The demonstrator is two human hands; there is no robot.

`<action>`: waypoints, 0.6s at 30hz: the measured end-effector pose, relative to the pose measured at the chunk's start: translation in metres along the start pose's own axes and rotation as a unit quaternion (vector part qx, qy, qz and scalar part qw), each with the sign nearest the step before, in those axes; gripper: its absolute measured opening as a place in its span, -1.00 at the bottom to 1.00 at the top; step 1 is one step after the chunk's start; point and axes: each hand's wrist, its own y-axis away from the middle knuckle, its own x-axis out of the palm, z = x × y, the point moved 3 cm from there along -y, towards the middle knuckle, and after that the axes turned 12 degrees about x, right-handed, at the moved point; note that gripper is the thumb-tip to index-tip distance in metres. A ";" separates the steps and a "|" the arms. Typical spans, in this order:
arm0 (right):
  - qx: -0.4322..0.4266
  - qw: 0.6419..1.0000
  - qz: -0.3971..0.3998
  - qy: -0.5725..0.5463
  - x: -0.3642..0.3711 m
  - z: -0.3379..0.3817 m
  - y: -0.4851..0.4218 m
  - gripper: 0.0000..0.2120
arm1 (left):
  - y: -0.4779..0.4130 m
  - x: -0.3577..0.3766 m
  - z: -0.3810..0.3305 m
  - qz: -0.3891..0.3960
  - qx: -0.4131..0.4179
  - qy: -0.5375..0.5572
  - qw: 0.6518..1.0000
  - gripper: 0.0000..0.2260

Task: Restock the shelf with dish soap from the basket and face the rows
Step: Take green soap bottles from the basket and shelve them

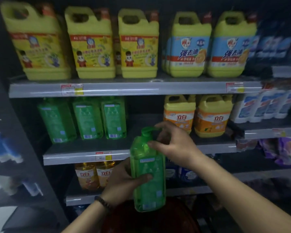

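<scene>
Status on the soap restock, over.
Left hand grips green bottle low; right hand pinches its pump top. Bottle before middle shelf, not yet placed. Gap beside three shelved bottles clear.

free: middle shelf [141,118] gap (seemingly deep) | flanks: green bottles [113,117] left, orange jugs [179,113] right

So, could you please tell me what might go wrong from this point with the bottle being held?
1. The right hand pinches the pump head of the translucent green plastic pump bottle; pressing it could squirt soap.
2. The three matching green bottles on the grey metal shelf stand back from its edge; setting this one, gripped by the left hand, further forward would leave the row uneven.
</scene>
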 end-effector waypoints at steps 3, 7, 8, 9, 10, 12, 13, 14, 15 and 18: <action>0.011 0.996 -0.080 -0.045 0.011 -0.025 0.007 -0.40 | -0.020 -0.009 -0.009 -0.038 -0.012 0.037 0.999 -0.66; 0.065 0.998 -0.009 -0.008 0.051 -0.049 0.018 -0.14 | -0.050 -0.017 -0.022 -0.048 -0.021 0.037 0.998 -0.70; 0.070 0.997 0.006 -0.008 0.061 -0.050 0.017 -0.05 | -0.057 -0.018 -0.026 -0.057 -0.029 0.038 0.997 -0.71; 0.073 0.997 0.015 -0.012 0.072 -0.052 0.014 0.06 | -0.065 -0.019 -0.028 -0.060 -0.034 0.047 0.997 -0.72; 0.083 0.996 0.016 -0.013 0.080 -0.052 0.010 0.19 | -0.073 -0.019 -0.033 -0.057 -0.037 0.048 0.997 -0.72; 0.109 0.994 -0.010 -0.010 0.091 -0.048 -0.002 0.37 | -0.090 -0.018 -0.038 -0.045 -0.034 0.034 0.998 -0.72; 0.116 0.993 -0.031 -0.004 0.094 -0.044 -0.010 0.40 | -0.097 -0.018 -0.038 -0.041 -0.035 0.030 0.998 -0.72; 0.124 0.991 -0.050 0.009 0.096 -0.040 -0.018 0.41 | -0.104 -0.019 -0.040 -0.035 -0.042 0.031 0.998 -0.73; 0.131 0.989 -0.065 0.029 0.096 -0.036 -0.025 0.42 | -0.109 -0.019 -0.041 -0.029 -0.049 0.033 0.998 -0.74; 0.161 0.982 -0.076 0.067 0.092 -0.023 -0.045 0.30 | -0.126 -0.025 -0.044 -0.013 -0.061 0.029 0.998 -0.78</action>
